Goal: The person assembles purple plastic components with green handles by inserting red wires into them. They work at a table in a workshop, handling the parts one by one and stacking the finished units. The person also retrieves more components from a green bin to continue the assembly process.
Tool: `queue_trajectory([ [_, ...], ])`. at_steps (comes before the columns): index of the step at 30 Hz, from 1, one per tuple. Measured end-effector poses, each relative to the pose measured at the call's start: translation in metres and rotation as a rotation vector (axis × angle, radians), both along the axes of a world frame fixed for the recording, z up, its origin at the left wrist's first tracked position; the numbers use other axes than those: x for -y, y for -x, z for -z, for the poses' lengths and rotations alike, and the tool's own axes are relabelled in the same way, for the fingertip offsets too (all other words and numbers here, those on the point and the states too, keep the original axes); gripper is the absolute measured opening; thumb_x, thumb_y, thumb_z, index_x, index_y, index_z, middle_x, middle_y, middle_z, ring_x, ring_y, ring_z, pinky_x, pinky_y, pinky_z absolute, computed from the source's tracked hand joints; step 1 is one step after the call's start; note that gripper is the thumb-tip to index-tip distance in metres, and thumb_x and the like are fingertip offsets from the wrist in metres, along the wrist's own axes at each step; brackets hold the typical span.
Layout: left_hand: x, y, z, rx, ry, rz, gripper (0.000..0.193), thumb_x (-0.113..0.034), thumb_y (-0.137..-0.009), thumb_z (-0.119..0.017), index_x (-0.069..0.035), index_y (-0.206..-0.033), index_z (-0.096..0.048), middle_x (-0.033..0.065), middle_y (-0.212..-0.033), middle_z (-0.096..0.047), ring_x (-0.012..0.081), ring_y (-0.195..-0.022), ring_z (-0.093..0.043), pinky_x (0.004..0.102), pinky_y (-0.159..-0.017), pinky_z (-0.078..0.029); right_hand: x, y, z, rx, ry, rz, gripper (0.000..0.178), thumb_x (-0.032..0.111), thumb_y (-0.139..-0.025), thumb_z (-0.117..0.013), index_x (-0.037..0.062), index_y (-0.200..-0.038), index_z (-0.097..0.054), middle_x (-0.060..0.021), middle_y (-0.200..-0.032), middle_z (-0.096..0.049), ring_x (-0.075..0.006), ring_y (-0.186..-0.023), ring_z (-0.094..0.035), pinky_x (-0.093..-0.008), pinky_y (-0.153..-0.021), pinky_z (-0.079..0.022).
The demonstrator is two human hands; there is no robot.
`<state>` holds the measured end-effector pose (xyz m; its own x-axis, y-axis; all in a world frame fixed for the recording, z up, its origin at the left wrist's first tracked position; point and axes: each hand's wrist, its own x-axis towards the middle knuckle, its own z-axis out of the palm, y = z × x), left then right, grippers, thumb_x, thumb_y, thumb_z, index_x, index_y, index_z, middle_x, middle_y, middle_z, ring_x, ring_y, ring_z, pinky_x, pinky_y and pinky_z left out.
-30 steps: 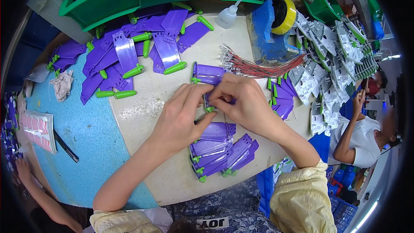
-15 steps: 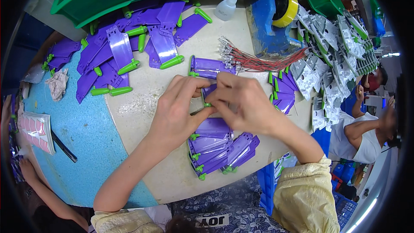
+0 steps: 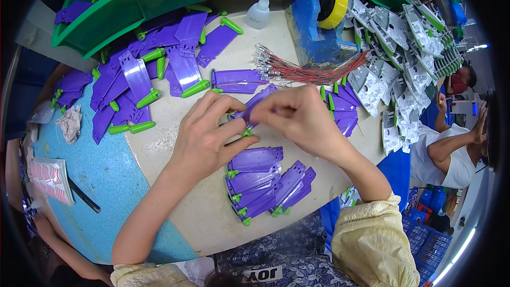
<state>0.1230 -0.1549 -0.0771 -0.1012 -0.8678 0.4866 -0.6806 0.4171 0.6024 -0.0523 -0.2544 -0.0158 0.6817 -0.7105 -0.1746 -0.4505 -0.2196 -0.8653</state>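
At twelve o'clock from the fanned panels (image 3: 255, 179), the left hand (image 3: 204, 134) pinches a purple panel (image 3: 261, 96) near its green end (image 3: 247, 132), maybe to steady it. I can't tell the right hand's (image 3: 297, 117) grip.

Left fingers (image 3: 232, 126) on purple panel (image 3: 258, 101)

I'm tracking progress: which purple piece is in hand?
The purple piece between the left hand and right hand; the others lie outside both hands.

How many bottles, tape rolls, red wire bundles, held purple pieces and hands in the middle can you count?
Bottle: 1
Tape roll: 1
Red wire bundle: 1
Held purple piece: 1
Hands, left hand and right hand: 2
Total: 6
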Motion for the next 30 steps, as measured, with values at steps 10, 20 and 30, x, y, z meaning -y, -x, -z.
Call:
queue_trajectory([
  [10, 0.0, 0.005, 0.001, -0.094, -0.062, -0.025, 0.029, -0.013, -0.063, -0.09, -0.001, -0.074, -0.065, 0.0082, -0.103, -0.068, 0.0252, -0.084, -0.061, 0.0348, -0.068, -0.053, 0.024, 0.001, 0.014, -0.154, 0.127, 0.021, 0.004, -0.001, -0.072, -0.071, -0.0048, -0.074, -0.069, -0.0055, -0.063, -0.065, -0.0067, -0.058, -0.056, -0.0282, -0.054, -0.044],
  [20, 0.008, 0.008, -0.011, 0.054, -0.065, 0.055, 0.026, -0.011, -0.069, -0.086, -0.002, -0.082, -0.066, 0.0038, -0.111, -0.073, 0.0261, -0.085, -0.055, 0.0347, -0.07, -0.05, 0.037, 0.047, -0.016, 0.206, 0.978, 0.281, 0.011, 0.001, -0.085, -0.071, -0.0003, -0.096, -0.07, -0.0093, -0.084, -0.068, -0.0194, -0.069, -0.064, -0.0317, -0.065, -0.051],
  [30, 0.011, 0.007, -0.005, -0.047, -0.079, 0.066, 0.028, -0.009, -0.064, -0.088, -0.001, -0.073, -0.063, 0.0074, -0.106, -0.075, 0.0243, -0.083, -0.056, 0.035, -0.072, -0.051, 0.069, 0.075, -0.031, 0.278, -0.196, 0.602, 0.026, 0.023, -0.082, -0.075, -0.0007, -0.071, -0.07, 0.0014, -0.06, -0.054, -0.0084, -0.053, -0.045, -0.0278, -0.053, -0.036],
])
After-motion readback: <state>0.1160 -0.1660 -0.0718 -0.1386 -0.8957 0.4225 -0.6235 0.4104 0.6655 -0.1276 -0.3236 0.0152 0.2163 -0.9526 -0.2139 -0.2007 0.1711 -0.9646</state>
